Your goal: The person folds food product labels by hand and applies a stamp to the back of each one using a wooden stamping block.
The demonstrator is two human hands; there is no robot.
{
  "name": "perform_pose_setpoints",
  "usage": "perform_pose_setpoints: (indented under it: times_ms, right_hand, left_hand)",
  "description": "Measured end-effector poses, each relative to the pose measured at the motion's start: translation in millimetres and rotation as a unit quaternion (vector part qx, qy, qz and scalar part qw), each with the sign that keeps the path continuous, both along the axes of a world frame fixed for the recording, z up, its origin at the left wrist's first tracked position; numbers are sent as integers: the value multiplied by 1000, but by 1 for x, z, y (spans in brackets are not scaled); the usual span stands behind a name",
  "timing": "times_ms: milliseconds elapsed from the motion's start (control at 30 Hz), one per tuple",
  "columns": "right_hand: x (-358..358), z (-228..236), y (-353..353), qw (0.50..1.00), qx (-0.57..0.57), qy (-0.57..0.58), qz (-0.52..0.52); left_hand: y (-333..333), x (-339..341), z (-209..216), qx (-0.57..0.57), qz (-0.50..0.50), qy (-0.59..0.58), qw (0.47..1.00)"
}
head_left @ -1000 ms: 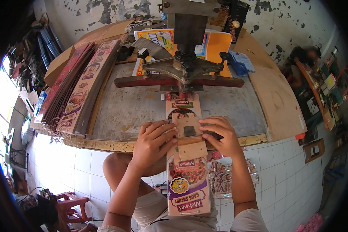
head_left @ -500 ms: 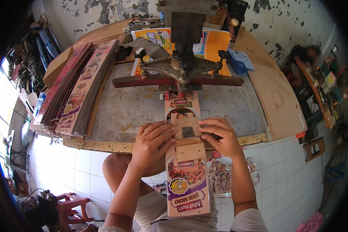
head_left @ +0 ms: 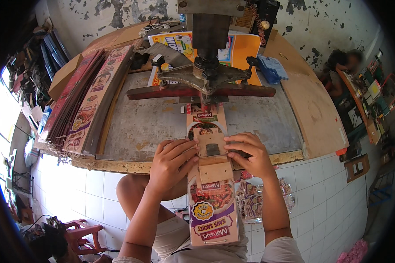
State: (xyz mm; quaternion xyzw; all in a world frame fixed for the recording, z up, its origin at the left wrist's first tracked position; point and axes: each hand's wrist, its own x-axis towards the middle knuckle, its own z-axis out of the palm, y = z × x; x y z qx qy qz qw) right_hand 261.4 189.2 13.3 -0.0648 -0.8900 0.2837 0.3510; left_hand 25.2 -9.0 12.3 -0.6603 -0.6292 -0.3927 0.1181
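A long printed cardboard strip point(head_left: 213, 206), pink and purple with a food picture, runs from my lap over the table's front edge to beneath the press head. Across its middle lies a tan wooden-looking piece point(head_left: 202, 136) with a dark rounded patch and a stepped lower block point(head_left: 216, 171). My left hand point(head_left: 173, 160) holds the left side of this piece and the strip, fingers bent over the edge. On the opposite side my right hand point(head_left: 249, 153) grips likewise, thumb and fingertips at the edge. The undersides of both grips are hidden.
Just beyond my hands hangs the press head point(head_left: 208, 81) with a wide red crossbar point(head_left: 245, 90). Stacks of printed strips point(head_left: 96, 94) lie at the table's left. A bundle of small packets point(head_left: 254, 201) is on the tiled floor at right; a red stool point(head_left: 83, 236) stands lower left.
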Motion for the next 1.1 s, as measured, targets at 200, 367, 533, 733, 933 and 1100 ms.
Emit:
perform_pose_setpoints:
  times_ms: [200,367,533,733,933,1100]
  right_hand:
    - [0,0,0,1000,13,-2,-8]
    - [0,0,-2,1000,15,1,-8]
    - [2,0,-2,1000,22,10,-5]
    - [9,6,-12,996,35,68,-37]
    - [22,24,-81,990,127,-51,-18]
    - [19,20,-88,989,118,-88,-32]
  left_hand:
    - [0,1,2,5,-1,3,1000]
    - [0,3,4,4,-2,-1,1000]
    - [-3,2,3,0,0,1,1000]
    - [-10,0,-1,13,37,-26,999]
    - [-35,15,-26,6,94,-50,994]
    - [-41,19,-27,0,85,-83,993]
